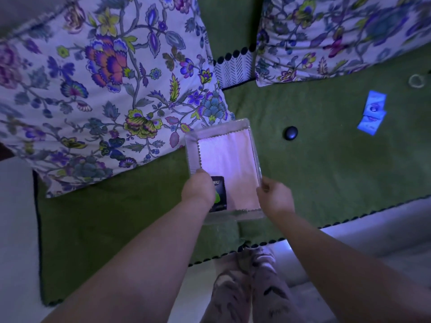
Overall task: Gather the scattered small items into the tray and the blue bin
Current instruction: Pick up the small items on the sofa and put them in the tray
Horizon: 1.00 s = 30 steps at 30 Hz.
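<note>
The clear plastic tray (190, 145) lies on the green fabric cover (326, 173), its far corner touching the big floral pillow (105, 89). A pink cloth (229, 164) with a zigzag edge lines it, and a dark card-sized packet (221, 197) with a green mark lies in its near left corner.

The right hand (275, 197) has its grip pinching the tray's right rim. The left hand (198, 190) is curled down over the dark packet. Its fingers are hidden under the back of the hand, so I cannot tell whether that grip pinches the packet or only presses it.

The step in hand looks like settling the packet in the tray. To do it well, the right hand should hold the rim firmly so the light tray does not slide on the soft cover, while the left lays the packet flat on the cloth.

3 things lie loose on the cover to the right: a dark round pebble-like object (290, 132) just beside the tray, 2 overlapping blue paper packets (372, 113) well apart from it, and a pale thin ring (417, 80) beyond them, near a second floral pillow (338, 31). Nothing blocks the reach to them. The blue bin is not in view.
</note>
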### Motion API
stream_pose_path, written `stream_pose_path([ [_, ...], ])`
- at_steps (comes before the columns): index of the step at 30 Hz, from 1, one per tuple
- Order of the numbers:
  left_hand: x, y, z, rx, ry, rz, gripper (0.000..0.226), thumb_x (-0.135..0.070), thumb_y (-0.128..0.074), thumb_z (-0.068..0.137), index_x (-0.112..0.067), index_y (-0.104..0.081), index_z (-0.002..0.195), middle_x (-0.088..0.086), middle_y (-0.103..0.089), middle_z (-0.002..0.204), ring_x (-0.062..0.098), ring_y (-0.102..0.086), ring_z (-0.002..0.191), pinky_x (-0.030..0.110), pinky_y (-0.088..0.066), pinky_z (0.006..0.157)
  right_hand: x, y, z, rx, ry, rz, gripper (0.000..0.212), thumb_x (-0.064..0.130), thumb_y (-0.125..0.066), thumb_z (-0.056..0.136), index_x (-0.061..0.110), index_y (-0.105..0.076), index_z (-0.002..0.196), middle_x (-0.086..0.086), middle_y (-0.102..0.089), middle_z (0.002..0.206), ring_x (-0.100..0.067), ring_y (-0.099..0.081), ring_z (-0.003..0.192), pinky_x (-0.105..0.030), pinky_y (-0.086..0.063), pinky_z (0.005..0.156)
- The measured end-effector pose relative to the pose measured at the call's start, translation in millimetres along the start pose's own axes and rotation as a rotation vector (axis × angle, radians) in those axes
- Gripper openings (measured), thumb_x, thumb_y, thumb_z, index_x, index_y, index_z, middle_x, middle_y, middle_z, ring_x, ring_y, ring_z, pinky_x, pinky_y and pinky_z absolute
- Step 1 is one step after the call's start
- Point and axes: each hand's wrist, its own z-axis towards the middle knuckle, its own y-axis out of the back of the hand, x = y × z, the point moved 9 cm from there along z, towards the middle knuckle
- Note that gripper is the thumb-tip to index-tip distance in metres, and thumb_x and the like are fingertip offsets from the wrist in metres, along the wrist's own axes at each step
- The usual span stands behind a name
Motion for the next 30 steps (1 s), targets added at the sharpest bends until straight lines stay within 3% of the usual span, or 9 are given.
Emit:
stream_pose_path([
  [5, 0.6, 27.0, -8.8, -0.06, -0.01, 0.084, 0.035, -0.005, -0.05, 0.09, -0.007, -0.044, 0.124, 0.01, -0.063, 0.116, 0.03, -0.062, 0.106, 0.034, -0.047, 0.072, -13.8, 13.8, -11.5, -0.007, -0.063, -0.003, 0.024, 0.007, -0.048, 0.088, 0.009, -0.068, 0.101, -0.012, -0.063, 0.08, -0.027, -0.052, 0.071, -0.027, -0.037, 0.059],
  [7, 1.9, 32.5, -10.3, -0.054, 0.009, 0.083, 0.035, -0.008, -0.052, 0.09, -0.008, -0.043, 0.124, 0.01, -0.062, 0.116, 0.029, -0.062, 0.105, 0.033, -0.044, 0.069, -19.6, 22.3, -14.6, -0.006, -0.098, -0.021, 0.017, 0.007, -0.049, 0.089, 0.011, -0.064, 0.082, -0.009, -0.058, 0.068, -0.027, -0.05, 0.07, -0.028, -0.035, 0.056],
  [9, 2.6, 34.5, -10.2, -0.029, 0.042, 0.066, 0.038, -0.012, -0.054, 0.091, -0.006, -0.042, 0.127, 0.011, -0.061, 0.116, 0.029, -0.062, 0.105, 0.032, -0.044, 0.068, -23.3, 32.5, -14.5, -0.008, -0.116, -0.031, 0.028, 0.008, -0.049, 0.089, 0.016, -0.047, 0.062, -0.001, -0.047, 0.057, -0.027, -0.047, 0.068, -0.028, -0.035, 0.056],
  [11, 1.0, 28.7, -8.5, 0.037, 0.053, 0.005, 0.039, -0.018, -0.055, 0.091, -0.005, -0.045, 0.127, 0.011, -0.062, 0.117, 0.028, -0.062, 0.101, 0.032, -0.045, 0.07, -28.0, 40.6, -9.7, -0.002, -0.132, -0.029, 0.033, 0.008, -0.05, 0.088, 0.016, -0.04, 0.057, -0.001, -0.044, 0.056, -0.026, -0.046, 0.067, -0.027, -0.035, 0.059],
  [14, -14.5, 17.6, -4.6, 0.146, 0.031, -0.112, 0.03, -0.021, -0.055, 0.091, -0.004, -0.057, 0.116, 0.011, -0.065, 0.111, 0.027, -0.063, 0.094, 0.031, -0.049, 0.074, -32.7, 58.4, 5.1, -0.001, -0.14, -0.032, 0.016, 0.01, -0.049, 0.089, 0.003, -0.059, 0.077, -0.012, -0.055, 0.069, -0.028, -0.051, 0.069, -0.028, -0.037, 0.061],
  [18, -42.9, 16.2, 7.1, 0.143, 0.04, -0.194, 0.016, -0.014, -0.052, 0.092, -0.003, -0.06, 0.1, 0.012, -0.064, 0.1, 0.03, -0.063, 0.093, 0.032, -0.05, 0.078, -31.6, 83.3, 38.8, -0.005, -0.085, -0.039, 0.027, 0.011, -0.05, 0.09, -0.004, -0.063, 0.108, -0.022, -0.066, 0.093, -0.035, -0.062, 0.089, -0.036, -0.051, 0.074],
  [21, -69.8, 8.5, 18.6, 0.134, 0.076, -0.257, 0.013, -0.015, -0.053, 0.092, -0.006, -0.063, 0.089, 0.01, -0.066, 0.096, 0.03, -0.064, 0.09, 0.031, -0.051, 0.075, -35.6, 99.5, 73.6, 0.021, -0.057, -0.05, 0.026, 0.011, -0.051, 0.088, 0.0, -0.065, 0.105, -0.02, -0.067, 0.093, -0.035, -0.062, 0.089, -0.037, -0.052, 0.076],
  [26, -109.9, -15.1, 31.3, 0.177, 0.184, -0.301, 0.017, -0.011, -0.054, 0.088, -0.003, -0.067, 0.097, 0.016, -0.067, 0.102, 0.031, -0.062, 0.09, 0.029, -0.042, 0.069, -52.3, 123.2, 127.8, 0.136, -0.032, -0.106, 0.023, 0.014, -0.051, 0.087, 0.01, -0.069, 0.101, -0.015, -0.068, 0.092, -0.03, -0.06, 0.085, -0.027, -0.044, 0.07],
  [30, -136.6, -31.0, 40.7, 0.178, 0.29, -0.323, 0.019, -0.007, -0.053, 0.089, 0.0, -0.063, 0.103, 0.016, -0.065, 0.108, 0.032, -0.062, 0.096, 0.03, -0.043, 0.072, -62.1, 131.3, 172.7, 0.206, -0.018, -0.192, 0.028, 0.018, -0.053, 0.088, 0.011, -0.069, 0.11, -0.016, -0.069, 0.105, -0.033, -0.063, 0.098, -0.031, -0.05, 0.08],
])
